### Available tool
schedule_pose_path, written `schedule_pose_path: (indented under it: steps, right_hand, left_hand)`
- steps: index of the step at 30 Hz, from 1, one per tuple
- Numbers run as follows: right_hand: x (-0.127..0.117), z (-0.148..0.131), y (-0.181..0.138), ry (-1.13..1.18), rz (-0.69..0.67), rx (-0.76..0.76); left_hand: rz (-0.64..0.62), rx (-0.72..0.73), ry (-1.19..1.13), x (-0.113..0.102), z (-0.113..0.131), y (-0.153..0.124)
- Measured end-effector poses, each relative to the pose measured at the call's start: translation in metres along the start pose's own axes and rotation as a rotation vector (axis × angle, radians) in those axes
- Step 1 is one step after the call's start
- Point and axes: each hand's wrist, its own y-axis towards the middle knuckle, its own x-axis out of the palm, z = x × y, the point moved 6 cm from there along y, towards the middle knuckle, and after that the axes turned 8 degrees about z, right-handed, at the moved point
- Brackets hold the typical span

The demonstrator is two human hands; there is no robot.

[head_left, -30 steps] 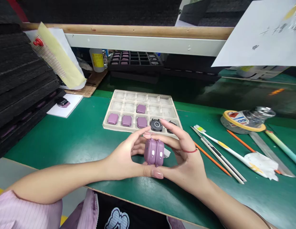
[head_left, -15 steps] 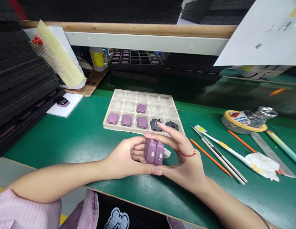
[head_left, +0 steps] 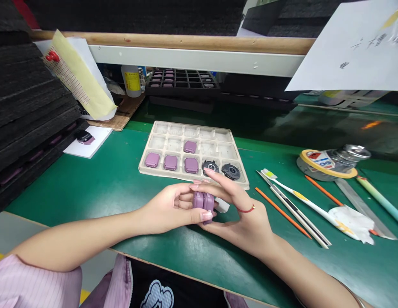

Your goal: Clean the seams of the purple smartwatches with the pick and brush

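Two small purple casings [head_left: 203,202] are pressed together side by side, held between both hands just above the green table [head_left: 90,184]. My left hand [head_left: 168,209] grips them from the left with the thumb underneath. My right hand [head_left: 242,211] closes on them from the right, its index finger stretched over the top. A small white tab [head_left: 222,205] sticks out to the right of the casings. Just behind the hands lies a beige compartment tray [head_left: 192,132] with several purple casings [head_left: 170,162] and two dark round parts [head_left: 231,171] in its front row.
Orange sticks [head_left: 279,211], a white brush tool [head_left: 301,199] and a metal ruler [head_left: 362,205] lie to the right, near a tape roll with a shiny bottle [head_left: 334,162]. Black foam stacks [head_left: 25,111] fill the left. A black tray [head_left: 181,81] sits under the shelf.
Both hands have lowered the two purple casings toward the table and tilted them away, so less of their face shows. The right index finger now lies flatter over them.
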Motion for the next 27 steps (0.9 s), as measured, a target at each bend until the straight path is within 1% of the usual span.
schedule_pose_path:
  steps: [6, 16, 19, 23, 25, 27]
  right_hand:
    - [-0.0083, -0.0004, 0.0012, -0.028, 0.058, -0.021]
    - [-0.0066, 0.003, 0.0021, 0.01, 0.05, -0.014]
    - [-0.0053, 0.004, 0.0028, 0.025, 0.034, -0.001]
    - [-0.006, 0.0054, 0.0034, 0.033, 0.034, 0.021]
    - [-0.0078, 0.0062, 0.0034, 0.027, 0.037, 0.036]
    - [-0.0094, 0.0069, 0.0031, 0.033, 0.033, 0.048]
  left_hand:
    - [0.036, -0.085, -0.001, 0.0058, -0.0014, -0.0048]
    - [0.041, -0.04, 0.015, 0.004, -0.0041, -0.0038]
    - [0.025, -0.017, 0.017, 0.0032, -0.0032, -0.0038]
    - [-0.046, 0.033, -0.037, 0.0044, 0.0007, -0.0045]
    - [-0.07, 0.025, -0.058, 0.005, 0.0005, -0.0048]
    - [-0.065, 0.007, -0.062, 0.0047, -0.001, -0.0047]
